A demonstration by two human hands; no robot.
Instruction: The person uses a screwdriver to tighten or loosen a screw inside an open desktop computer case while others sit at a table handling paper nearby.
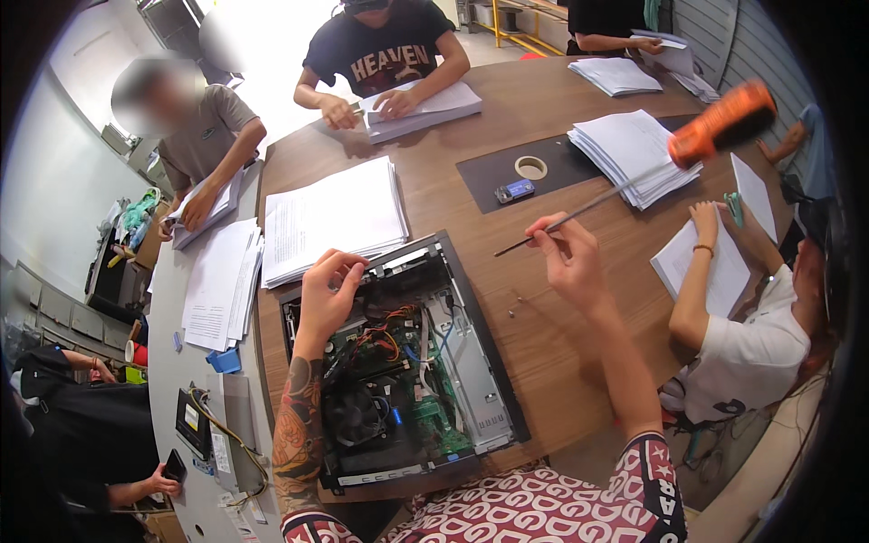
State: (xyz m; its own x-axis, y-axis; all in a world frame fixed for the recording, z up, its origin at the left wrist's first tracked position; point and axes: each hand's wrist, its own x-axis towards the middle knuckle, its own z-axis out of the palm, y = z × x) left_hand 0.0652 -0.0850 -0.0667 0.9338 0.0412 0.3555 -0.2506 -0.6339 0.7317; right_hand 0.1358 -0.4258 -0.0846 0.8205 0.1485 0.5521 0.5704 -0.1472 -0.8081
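Note:
A long screwdriver (721, 125) with an orange handle is in my right hand (572, 264). The fingers pinch its thin shaft, so the handle points up to the far right and the tip hangs over the table. My left hand (328, 294) is over the far left part of an opened computer case (484, 362), fingers loosely bent and thumb apart, with nothing visible in it. Inside the case are a black fan (356, 414), a green circuit board (441, 418) and coloured cables. My left forearm hides the case's left side. Small screws (512, 314) lie right of the case.
Paper stacks (330, 217) lie beyond the case. A tape roll (531, 167) and a small blue-black object (515, 190) rest on a dark mat. A metal power supply (237, 425) with cables is at left. Several people handle papers around the table (425, 195).

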